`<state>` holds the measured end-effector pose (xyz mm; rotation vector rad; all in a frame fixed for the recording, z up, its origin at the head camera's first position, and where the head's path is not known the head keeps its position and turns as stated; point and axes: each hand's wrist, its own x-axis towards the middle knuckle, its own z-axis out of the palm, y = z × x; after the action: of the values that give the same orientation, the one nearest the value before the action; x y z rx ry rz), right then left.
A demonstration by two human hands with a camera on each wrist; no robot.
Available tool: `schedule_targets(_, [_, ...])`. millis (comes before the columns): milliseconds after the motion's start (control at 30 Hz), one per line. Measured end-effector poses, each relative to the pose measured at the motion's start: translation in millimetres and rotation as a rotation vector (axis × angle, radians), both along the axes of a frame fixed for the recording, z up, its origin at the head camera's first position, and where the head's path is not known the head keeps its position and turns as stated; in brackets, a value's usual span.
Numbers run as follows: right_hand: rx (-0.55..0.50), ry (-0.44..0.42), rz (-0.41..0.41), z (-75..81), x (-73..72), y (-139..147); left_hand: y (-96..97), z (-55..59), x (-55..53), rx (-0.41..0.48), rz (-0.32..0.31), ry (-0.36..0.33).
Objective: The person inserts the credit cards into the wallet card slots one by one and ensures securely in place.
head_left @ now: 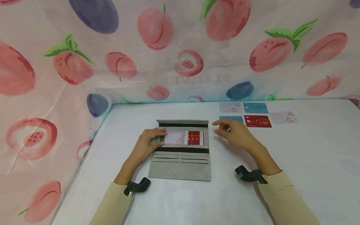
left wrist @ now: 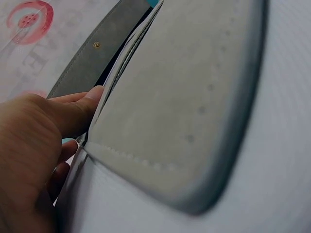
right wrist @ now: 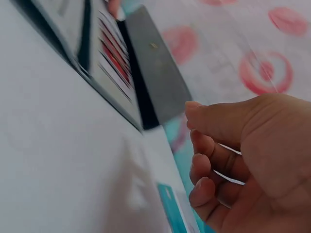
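White tbl (head_left: 180, 203), unfolded grey wallet (head_left: 180, 172) (red card (head_left: 194, 138) inside), L hand (head_left: 144, 144) gripping edge, R hand (head_left: 237, 132) loosely curled.

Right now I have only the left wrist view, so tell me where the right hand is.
Observer: In the head view, the right hand is just to the right of the gray wallet, apart from it.
Operator: Report what lies on the table past that hand.
Observer: Five loose cards lie near the far edge of the white table.
Operator: Now tell me what shows inside the open wallet, on its right side.
Observer: Something red shows in the right-hand window, between pale patterned edges.
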<state>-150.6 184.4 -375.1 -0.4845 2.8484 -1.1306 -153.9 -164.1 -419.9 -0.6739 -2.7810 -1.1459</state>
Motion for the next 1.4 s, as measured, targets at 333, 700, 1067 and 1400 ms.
schedule_targets(333, [-0.040,0.071,-0.186,4.7,-4.4,44.2,-0.3,-0.5,0.0,-0.001,-0.002,0.006])
schedule_targets(700, [-0.058,0.087,-0.236,-10.7,-8.2,66.0,-1.2,-0.6,0.0,0.005,0.006,-0.002])
schedule_targets(1067, [-0.052,0.138,-0.265,-23.9,-11.8,71.1,-1.5,-3.9,-1.5,0.006,-0.003,0.012])
schedule_targets(1400, [-0.036,0.048,-0.259,-36.0,-17.3,76.0,-1.8,-5.6,-2.4,0.000,0.003,0.006])
